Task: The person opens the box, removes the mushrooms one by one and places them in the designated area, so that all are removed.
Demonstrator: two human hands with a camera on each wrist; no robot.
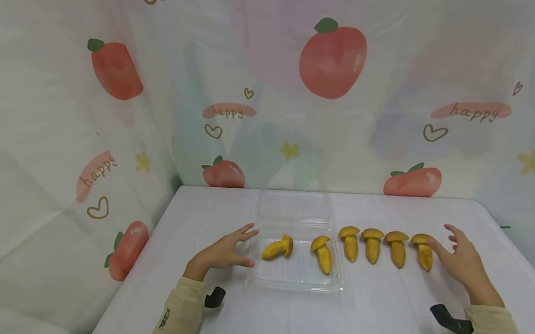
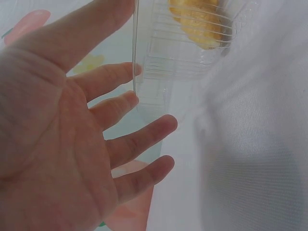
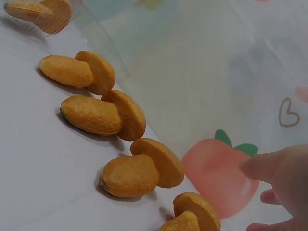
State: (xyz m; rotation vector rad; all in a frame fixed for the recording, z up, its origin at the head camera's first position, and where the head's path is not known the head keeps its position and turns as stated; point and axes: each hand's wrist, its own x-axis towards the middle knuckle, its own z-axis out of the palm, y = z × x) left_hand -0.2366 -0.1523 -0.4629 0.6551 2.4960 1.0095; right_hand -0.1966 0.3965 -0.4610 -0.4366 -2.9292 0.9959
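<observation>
A clear plastic clamshell box (image 1: 294,283) lies on the table with its lid (image 1: 294,206) folded back. Inside it are two yellow-brown mushrooms, one lying sideways (image 1: 275,249) at the left and one tilted (image 1: 324,259) at the right. My left hand (image 1: 223,251), fingers spread and holding nothing, is beside the box's left edge; in the left wrist view its fingertips are right at the clear rim (image 2: 136,48). Several more mushrooms (image 3: 130,175) lie in a row right of the box. My right hand (image 1: 462,262) is at the rightmost mushroom (image 1: 425,256), its thumb overlapping that cap in the head view.
A white cloth covers the table (image 1: 297,318). Behind it and on the left hangs a curtain (image 1: 263,47) printed with fruit, hearts and lettering. Black straps or mounts (image 1: 451,322) show at both wrists, below the beige sleeves (image 1: 495,329).
</observation>
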